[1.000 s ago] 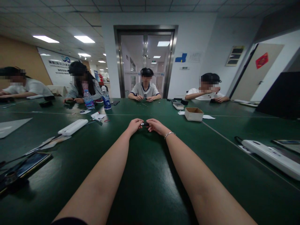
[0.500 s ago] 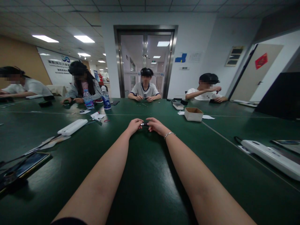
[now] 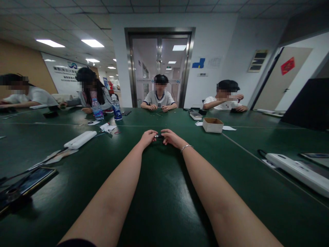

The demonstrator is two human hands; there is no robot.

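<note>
Just above the green table, both my hands meet around a small dark cylinder with a silvery end. My left hand pinches its silvery end between thumb and fingers. On the other side, my right hand, with a bracelet at the wrist, has its curled fingers closed at the dark end. The object lies roughly level between the fingertips. Its exact kind is too small to make out, and the fingers cover both of its ends.
A white power strip and a phone lie to the left. Two bottles stand beyond. A small open box is ahead right, another white strip nearer on the right. Several people sit around the table's far side.
My hands keep nearly the same pose around the small cylinder, whose dark part shows slightly less. At the far left, a co-worker's hand has moved outward to the left.
</note>
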